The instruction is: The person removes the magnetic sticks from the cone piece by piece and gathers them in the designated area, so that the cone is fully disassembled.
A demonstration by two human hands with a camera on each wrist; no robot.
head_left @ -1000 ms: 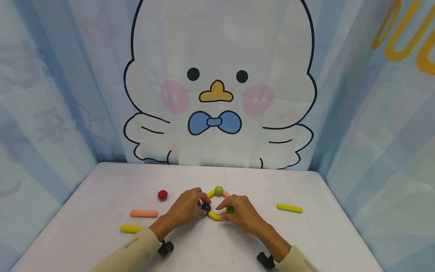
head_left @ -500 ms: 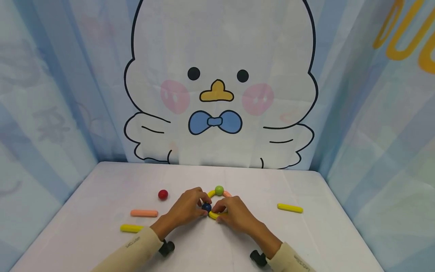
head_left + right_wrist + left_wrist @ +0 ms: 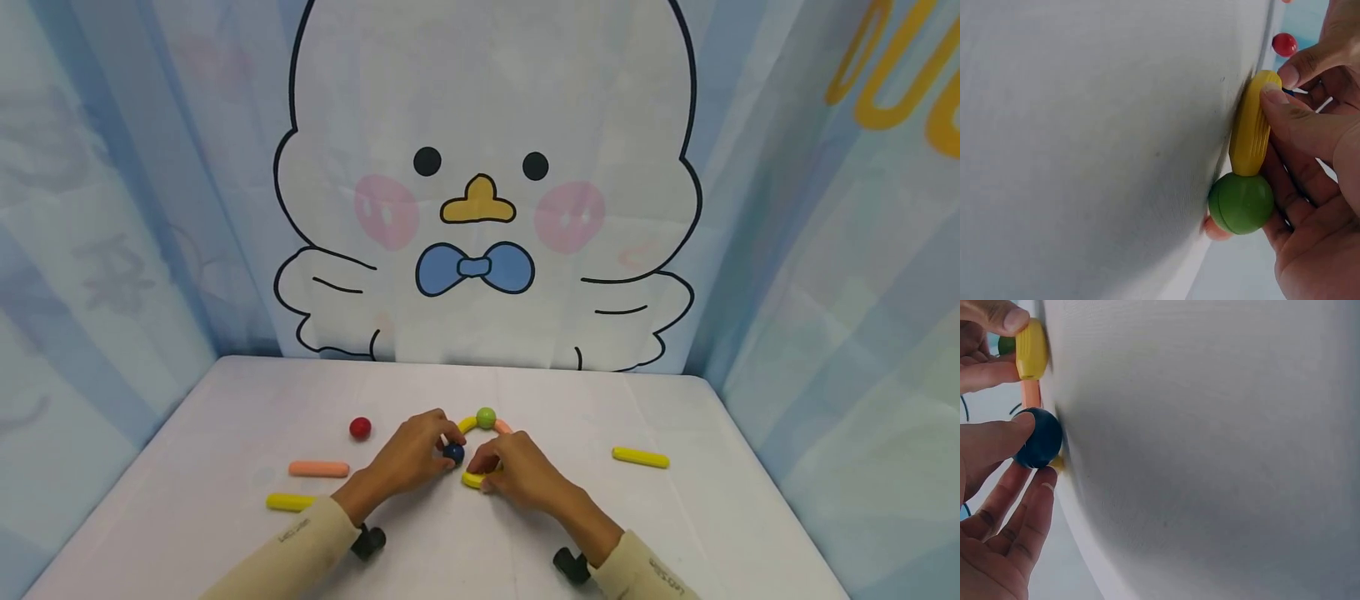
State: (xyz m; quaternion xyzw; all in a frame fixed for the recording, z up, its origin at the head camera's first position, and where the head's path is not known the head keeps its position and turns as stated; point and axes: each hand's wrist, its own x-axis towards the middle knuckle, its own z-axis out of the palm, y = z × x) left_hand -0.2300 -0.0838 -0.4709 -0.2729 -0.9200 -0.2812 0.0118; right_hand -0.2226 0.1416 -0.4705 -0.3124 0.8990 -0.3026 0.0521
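Observation:
My left hand (image 3: 408, 454) pinches a dark blue ball (image 3: 454, 453) between thumb and fingers, low over the table. With thumb and fingers, my right hand (image 3: 521, 473) grips a curved yellow stick (image 3: 472, 481). In the right wrist view, a green ball (image 3: 1241, 203) is joined to that stick's far end. A small gap parts the stick's free end from the blue ball. Behind the hands, a light green ball (image 3: 486, 418) joins another yellow stick (image 3: 467, 425) and a coral stick (image 3: 503, 427), so the pieces form most of a ring.
On the left of the white table (image 3: 442, 558) lie a red ball (image 3: 360, 429), a straight coral stick (image 3: 318, 469) and a yellow stick (image 3: 290, 502) partly behind my left sleeve. Another yellow stick (image 3: 641, 457) lies at the right. A printed curtain (image 3: 480, 325) stands behind.
My right hand has moved left from beside the green ball and its fingers have closed on the yellow stick. That stick's end, earlier against the blue ball, now stands slightly apart from it.

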